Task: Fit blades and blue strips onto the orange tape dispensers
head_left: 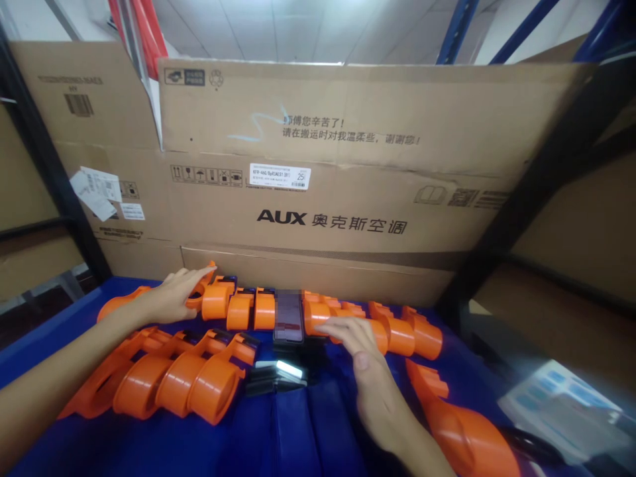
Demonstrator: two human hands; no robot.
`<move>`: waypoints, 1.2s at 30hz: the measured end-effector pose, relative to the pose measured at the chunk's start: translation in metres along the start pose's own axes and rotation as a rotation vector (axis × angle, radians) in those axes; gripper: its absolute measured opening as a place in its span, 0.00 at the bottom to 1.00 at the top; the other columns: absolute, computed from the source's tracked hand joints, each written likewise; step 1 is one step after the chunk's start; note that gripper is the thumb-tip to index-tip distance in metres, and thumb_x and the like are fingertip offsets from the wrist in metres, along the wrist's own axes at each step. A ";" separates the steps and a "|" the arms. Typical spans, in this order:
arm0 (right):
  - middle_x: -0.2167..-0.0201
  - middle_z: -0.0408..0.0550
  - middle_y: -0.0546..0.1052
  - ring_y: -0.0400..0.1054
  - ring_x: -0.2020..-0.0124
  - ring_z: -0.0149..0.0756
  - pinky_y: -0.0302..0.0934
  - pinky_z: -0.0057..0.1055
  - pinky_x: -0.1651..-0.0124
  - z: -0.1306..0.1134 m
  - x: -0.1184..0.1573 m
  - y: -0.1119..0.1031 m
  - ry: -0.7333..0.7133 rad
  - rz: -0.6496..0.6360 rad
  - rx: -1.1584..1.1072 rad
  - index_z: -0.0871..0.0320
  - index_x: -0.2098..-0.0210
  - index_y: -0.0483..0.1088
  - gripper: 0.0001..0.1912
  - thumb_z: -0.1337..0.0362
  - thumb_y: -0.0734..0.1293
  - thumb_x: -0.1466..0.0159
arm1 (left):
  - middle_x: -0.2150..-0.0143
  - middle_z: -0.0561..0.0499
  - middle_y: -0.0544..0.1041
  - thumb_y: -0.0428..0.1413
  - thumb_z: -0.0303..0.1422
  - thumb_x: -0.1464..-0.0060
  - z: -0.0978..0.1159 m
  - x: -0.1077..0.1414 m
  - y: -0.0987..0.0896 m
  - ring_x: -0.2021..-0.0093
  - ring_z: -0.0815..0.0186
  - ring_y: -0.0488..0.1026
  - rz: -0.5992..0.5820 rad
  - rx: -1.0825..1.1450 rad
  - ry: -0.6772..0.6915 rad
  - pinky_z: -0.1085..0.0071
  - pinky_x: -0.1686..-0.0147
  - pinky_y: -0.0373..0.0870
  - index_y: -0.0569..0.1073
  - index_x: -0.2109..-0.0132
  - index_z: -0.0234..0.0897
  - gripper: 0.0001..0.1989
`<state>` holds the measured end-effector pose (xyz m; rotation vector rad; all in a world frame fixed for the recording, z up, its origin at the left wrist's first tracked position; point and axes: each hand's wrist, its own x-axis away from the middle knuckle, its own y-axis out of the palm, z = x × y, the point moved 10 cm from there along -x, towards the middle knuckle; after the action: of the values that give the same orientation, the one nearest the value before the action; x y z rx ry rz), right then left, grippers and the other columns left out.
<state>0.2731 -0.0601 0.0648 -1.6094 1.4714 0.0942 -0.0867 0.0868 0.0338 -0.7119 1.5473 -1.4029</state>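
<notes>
Two rows of orange plastic tape dispensers, each with a round drum and some with dark ends, lie on a blue surface (248, 444). At the left end of the back row, my left hand (171, 295) has its thumb and fingers around an orange tape dispenser (199, 291). My right hand (370, 377) is open, its fingers stretched over the drums right of centre, near one orange drum (318, 317); whether they touch is unclear. A phone (289, 318) stands upright between the hands, its screen partly blurred out. The nearer left group includes another dispenser (213, 391).
A large printed cardboard panel (322, 192) stands behind the rows, with dark posts (517, 179) at its sides. Dark and shiny items (281, 374) lie before the phone. At right are a large orange piece (467, 430) and a clear plastic-looking package (566, 411).
</notes>
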 end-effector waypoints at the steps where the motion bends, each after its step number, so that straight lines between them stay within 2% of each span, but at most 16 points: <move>1: 0.44 0.50 0.70 0.61 0.41 0.51 0.54 0.54 0.38 0.000 0.000 0.001 0.002 -0.006 -0.003 0.43 0.41 0.70 0.30 0.45 0.44 0.25 | 0.31 0.41 0.67 0.59 0.33 0.54 0.000 -0.001 -0.002 0.40 0.43 0.68 -0.005 -0.016 0.010 0.49 0.43 0.62 0.48 0.25 0.48 0.51; 8: 0.45 0.51 0.69 0.61 0.41 0.51 0.55 0.55 0.39 0.001 -0.001 0.001 0.017 -0.019 -0.010 0.44 0.41 0.70 0.31 0.44 0.44 0.25 | 0.28 0.43 0.63 0.59 0.31 0.54 0.008 0.000 -0.020 0.36 0.42 0.61 0.045 -0.071 0.081 0.48 0.41 0.58 0.53 0.26 0.47 0.48; 13: 0.45 0.51 0.70 0.62 0.42 0.52 0.56 0.56 0.39 0.000 -0.001 0.001 0.018 -0.023 -0.005 0.44 0.41 0.70 0.31 0.44 0.44 0.25 | 0.28 0.44 0.63 0.58 0.30 0.53 0.016 0.001 -0.029 0.36 0.42 0.61 0.035 -0.071 0.114 0.47 0.40 0.58 0.55 0.27 0.46 0.46; 17: 0.46 0.52 0.71 0.63 0.42 0.53 0.58 0.56 0.40 -0.003 0.000 -0.002 0.013 0.004 0.003 0.46 0.43 0.73 0.31 0.44 0.45 0.25 | 0.28 0.44 0.64 0.58 0.29 0.52 0.033 0.008 -0.054 0.34 0.40 0.61 0.121 -0.077 0.152 0.44 0.38 0.58 0.60 0.29 0.45 0.43; 20: 0.47 0.52 0.73 0.65 0.43 0.51 0.59 0.53 0.40 -0.006 -0.001 -0.003 0.003 0.033 -0.040 0.47 0.46 0.74 0.28 0.46 0.48 0.25 | 0.27 0.43 0.63 0.58 0.28 0.50 0.075 0.022 -0.071 0.34 0.40 0.63 0.169 -0.035 0.270 0.44 0.37 0.59 0.62 0.30 0.47 0.40; 22: 0.50 0.51 0.75 0.68 0.46 0.49 0.61 0.49 0.41 -0.002 -0.001 -0.001 0.054 0.064 -0.119 0.48 0.44 0.72 0.22 0.49 0.54 0.25 | 0.28 0.42 0.63 0.58 0.26 0.50 0.116 0.033 -0.079 0.34 0.39 0.64 0.201 0.015 0.360 0.42 0.38 0.61 0.63 0.30 0.49 0.39; 24: 0.53 0.50 0.77 0.71 0.50 0.46 0.63 0.44 0.44 0.008 -0.002 0.000 0.157 0.112 -0.226 0.50 0.39 0.68 0.20 0.51 0.59 0.26 | 0.29 0.43 0.65 0.59 0.24 0.49 0.166 0.045 -0.079 0.35 0.38 0.66 0.180 0.088 0.471 0.40 0.39 0.63 0.65 0.31 0.53 0.39; 26: 0.58 0.49 0.79 0.73 0.57 0.43 0.66 0.40 0.51 0.019 -0.001 0.004 0.261 0.150 -0.331 0.51 0.36 0.64 0.24 0.50 0.60 0.27 | 0.33 0.42 0.71 0.58 0.22 0.46 0.221 0.057 -0.072 0.36 0.40 0.68 0.103 0.178 0.618 0.40 0.39 0.64 0.64 0.31 0.54 0.39; 29: 0.72 0.43 0.75 0.67 0.73 0.36 0.64 0.33 0.68 0.032 -0.002 0.012 0.375 0.122 -0.422 0.54 0.41 0.69 0.24 0.48 0.62 0.29 | 0.37 0.39 0.76 0.52 0.19 0.39 0.286 0.073 -0.064 0.37 0.43 0.71 0.023 0.261 0.810 0.45 0.39 0.67 0.62 0.29 0.51 0.35; 30: 0.75 0.42 0.73 0.64 0.76 0.34 0.61 0.31 0.72 0.035 -0.003 0.013 0.404 0.109 -0.437 0.55 0.44 0.72 0.22 0.48 0.64 0.30 | 0.37 0.38 0.76 0.51 0.19 0.38 0.299 0.076 -0.063 0.38 0.44 0.73 0.020 0.288 0.848 0.44 0.38 0.67 0.62 0.29 0.51 0.34; 32: 0.74 0.42 0.73 0.60 0.80 0.30 0.56 0.28 0.76 0.041 -0.003 0.012 0.440 0.113 -0.457 0.55 0.48 0.75 0.20 0.49 0.66 0.31 | 0.37 0.40 0.75 0.51 0.17 0.38 0.310 0.078 -0.064 0.37 0.45 0.72 0.036 0.390 0.877 0.44 0.38 0.67 0.63 0.30 0.53 0.35; 34: 0.72 0.43 0.74 0.59 0.80 0.29 0.55 0.27 0.77 0.046 -0.004 0.005 0.447 0.163 -0.475 0.55 0.50 0.75 0.19 0.49 0.66 0.32 | 0.34 0.44 0.73 0.55 0.18 0.40 0.307 0.077 -0.065 0.34 0.45 0.69 0.052 0.494 0.887 0.42 0.35 0.63 0.63 0.31 0.58 0.37; 36: 0.75 0.41 0.73 0.59 0.80 0.30 0.55 0.28 0.77 0.050 -0.004 -0.002 0.446 0.207 -0.484 0.55 0.49 0.74 0.19 0.50 0.66 0.32 | 0.28 0.44 0.64 0.63 0.26 0.43 0.293 0.071 -0.064 0.28 0.41 0.59 0.083 0.619 0.811 0.37 0.32 0.54 0.60 0.29 0.59 0.40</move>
<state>0.2987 -0.0255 0.0397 -1.9396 2.0784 0.2352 0.1342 -0.1194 0.0943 0.3456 1.5288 -2.0997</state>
